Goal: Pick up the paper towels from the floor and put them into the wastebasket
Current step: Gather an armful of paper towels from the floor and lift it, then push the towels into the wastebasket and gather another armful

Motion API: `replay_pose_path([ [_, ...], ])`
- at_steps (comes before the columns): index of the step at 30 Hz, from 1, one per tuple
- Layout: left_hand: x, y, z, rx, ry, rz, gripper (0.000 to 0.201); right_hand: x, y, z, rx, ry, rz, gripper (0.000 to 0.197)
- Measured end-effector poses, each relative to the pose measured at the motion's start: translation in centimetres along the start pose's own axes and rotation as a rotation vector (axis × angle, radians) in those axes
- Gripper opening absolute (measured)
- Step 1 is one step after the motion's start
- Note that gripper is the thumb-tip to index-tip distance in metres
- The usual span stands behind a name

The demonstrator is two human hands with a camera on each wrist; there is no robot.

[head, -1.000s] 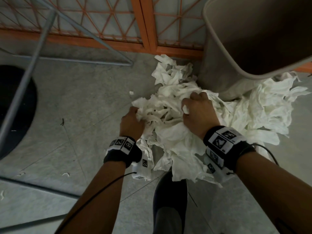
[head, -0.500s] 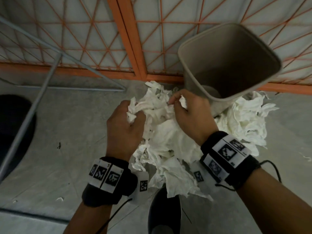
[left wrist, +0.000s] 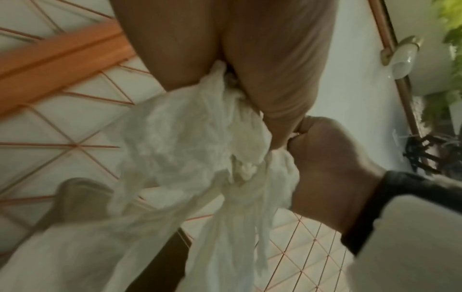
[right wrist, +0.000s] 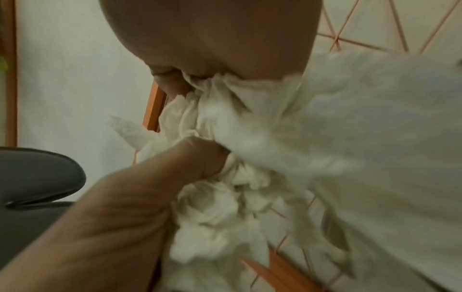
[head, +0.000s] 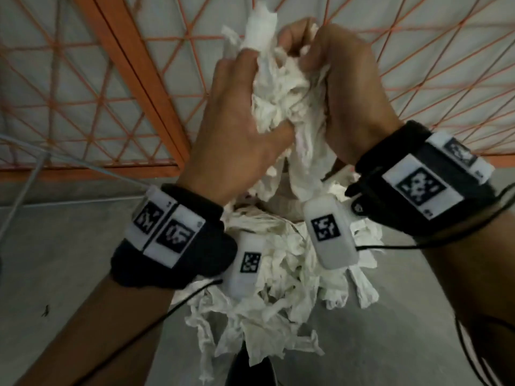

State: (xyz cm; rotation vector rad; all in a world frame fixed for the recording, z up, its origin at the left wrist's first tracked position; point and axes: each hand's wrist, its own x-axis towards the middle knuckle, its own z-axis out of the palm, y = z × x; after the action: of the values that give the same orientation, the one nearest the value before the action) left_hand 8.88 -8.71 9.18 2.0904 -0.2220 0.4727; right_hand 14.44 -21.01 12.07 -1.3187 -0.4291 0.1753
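Orange lattice screen [head: 133, 87] backing grey floor [head: 69, 260] | left hand [head: 237, 121] and right hand [head: 342, 101] are clamping paper towels [head: 281, 87] aloft, more lying below | step: carrying | next: finding the wastebasket, currently unseen.

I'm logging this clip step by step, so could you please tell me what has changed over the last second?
Both hands, left hand and right hand, gripping the paper towels, have risen from the floor pile to in front of the orange grid panel, trailing a long bunch. The wastebasket, seen earlier, is now almost hidden behind hands and towels. Unchanged: both grips, and more towels below.
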Motion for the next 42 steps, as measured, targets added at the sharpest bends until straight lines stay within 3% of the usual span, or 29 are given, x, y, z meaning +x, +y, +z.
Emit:
replay_pose_path([
  [3,2.9,0.5,2.1,0.122,0.058,0.101,0.055,1.3,-0.2,-2.7,-0.098,0.120,-0.043,0.007],
  [5,3.8,-0.3,3.8,0.160,0.034,0.092,0.056,1.8,0.5,-4.0,-0.066,0.155,-0.039,0.011],
  [10,3.9,-4.1,7.4,0.371,-0.209,-0.031,0.066,1.6,4.6,-6.8,-0.197,0.189,0.190,0.026],
  [13,3.6,-6.2,8.0,0.465,-0.457,-0.128,0.083,1.0,6.2,-8.0,-0.546,0.035,0.331,0.026],
  [16,3.4,-6.7,7.2,0.553,-0.572,-0.176,0.070,0.4,5.6,-8.1,-0.904,-0.130,0.462,0.031],
  [19,3.0,-6.1,5.6,0.434,-0.508,-0.156,0.048,-0.4,3.9,-7.8,-1.104,-0.182,0.434,0.041],
  [22,1.9,-5.5,3.8,0.275,-0.304,-0.066,0.031,-1.3,2.7,-7.5,-1.136,-0.148,0.348,0.039],
  [26,-1.6,-7.0,1.4,0.150,0.057,-0.052,0.019,-3.2,2.6,-7.7,-1.000,0.129,0.078,0.029],
  [28,-4.0,-9.5,0.7,0.161,0.141,-0.147,0.018,-4.6,3.2,-7.3,-0.865,0.299,-0.063,0.027],
  [30,-6.5,-12.8,0.4,0.210,0.130,-0.274,0.019,-5.9,4.0,-6.2,-0.757,0.366,-0.170,0.026],
  [32,-8.5,-16.6,0.6,0.309,0.056,-0.363,0.024,-7.1,4.6,-3.8,-0.723,0.273,-0.249,0.024],
  [36,-10.4,-23.6,1.9,0.517,-0.176,-0.526,0.031,-8.7,6.9,1.8,-0.670,-0.106,-0.352,0.022],
  [38,-10.1,-25.6,2.4,0.630,-0.314,-0.553,0.036,-9.1,9.7,3.6,-0.688,-0.237,-0.301,0.019],
  [40,-9.4,-26.4,2.8,0.635,-0.464,-0.573,0.055,-9.3,13.6,4.4,-0.806,-0.331,-0.177,0.019],
  [42,-8.5,-26.4,3.0,0.603,-0.608,-0.593,0.064,-9.2,17.9,4.4,-0.969,-0.420,-0.024,0.033],
])
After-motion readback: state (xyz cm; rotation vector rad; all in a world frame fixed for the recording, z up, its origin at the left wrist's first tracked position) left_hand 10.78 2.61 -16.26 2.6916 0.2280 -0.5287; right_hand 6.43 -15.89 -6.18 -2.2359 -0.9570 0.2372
